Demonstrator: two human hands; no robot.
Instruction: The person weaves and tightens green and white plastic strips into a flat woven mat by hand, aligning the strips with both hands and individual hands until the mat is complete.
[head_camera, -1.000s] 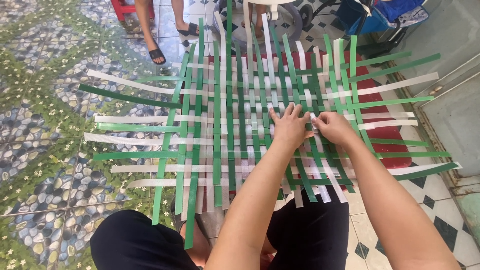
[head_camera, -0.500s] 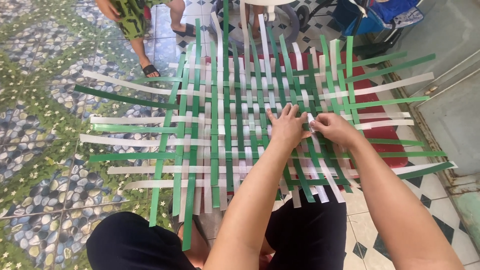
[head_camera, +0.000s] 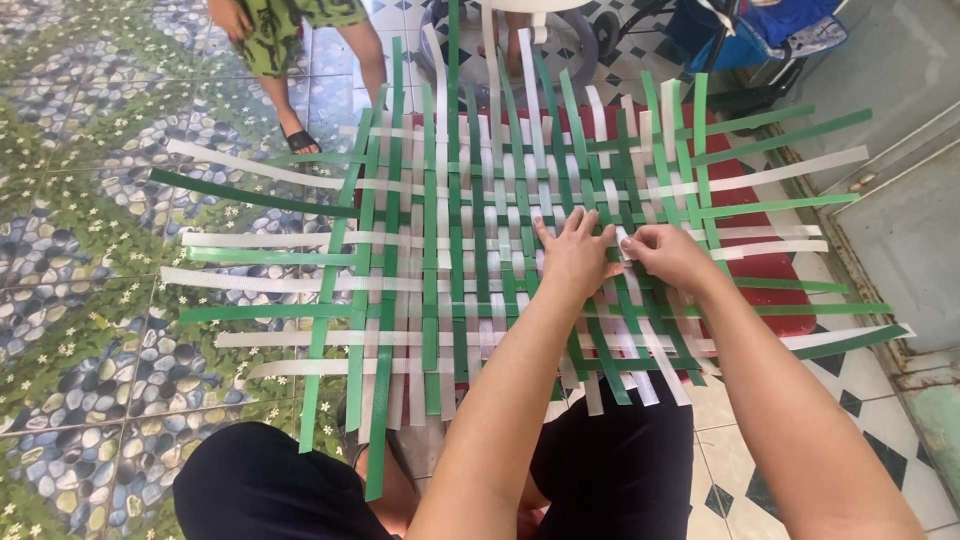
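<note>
A flat woven mat of green and white plastic strips (head_camera: 450, 250) lies on the floor in front of my knees, its loose ends sticking out on all sides. My left hand (head_camera: 572, 256) rests palm down on the weave, fingers spread, right of the mat's centre. Beside it, my right hand (head_camera: 668, 256) pinches a white strip (head_camera: 628, 246) where it crosses the green ones. The two hands almost touch. My forearms cover part of the mat's near right section.
A standing person's legs and sandal (head_camera: 300, 140) are at the far left of the mat. A red mat (head_camera: 770, 270) lies under the weave's right side. Chair legs (head_camera: 490, 40) and a blue object (head_camera: 760, 30) stand behind. A raised door threshold (head_camera: 880, 270) runs along the right.
The hands stay at the same spot on the weave, with small finger movements. The other person has walked closer along the far left edge.
</note>
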